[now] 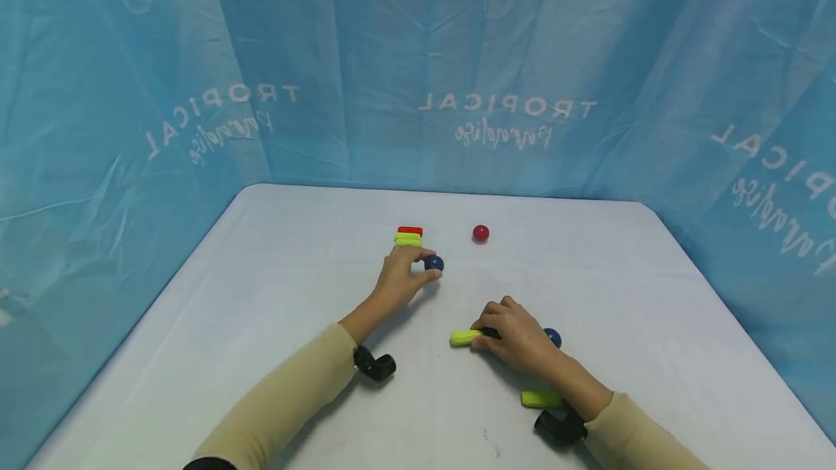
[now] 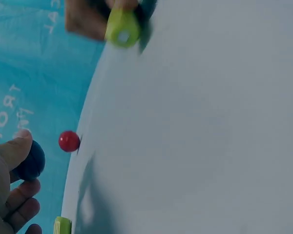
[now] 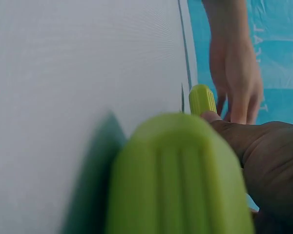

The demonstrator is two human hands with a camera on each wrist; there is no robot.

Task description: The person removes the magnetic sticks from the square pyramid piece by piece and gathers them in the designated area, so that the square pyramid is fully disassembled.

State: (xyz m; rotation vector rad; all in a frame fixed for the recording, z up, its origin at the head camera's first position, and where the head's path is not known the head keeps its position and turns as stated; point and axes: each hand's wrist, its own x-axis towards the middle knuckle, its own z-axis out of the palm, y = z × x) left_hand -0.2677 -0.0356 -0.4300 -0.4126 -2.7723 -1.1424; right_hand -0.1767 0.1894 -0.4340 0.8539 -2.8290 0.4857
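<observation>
My left hand [image 1: 403,275] pinches a dark blue ball [image 1: 434,263] between thumb and fingertips, and the left wrist view shows the same blue ball [image 2: 33,162]. Farther right and nearer the front, my right hand [image 1: 512,332] grips a yellow-green ribbed stick [image 1: 464,338] with a dark part under the fingers. One end of that stick [image 2: 123,31] points toward the left wrist camera. Another blue ball [image 1: 553,337] shows partly behind the right hand. Beside the right wrist lies a second yellow-green ribbed stick [image 1: 539,400], looming large in the right wrist view.
Just beyond the left hand, a red stick [image 1: 410,231] and yellow-green sticks [image 1: 408,237] lie side by side. A red ball [image 1: 480,233] sits toward the back of the white table [image 1: 313,238]. Blue printed curtains [image 1: 392,35] enclose the far edge and sides.
</observation>
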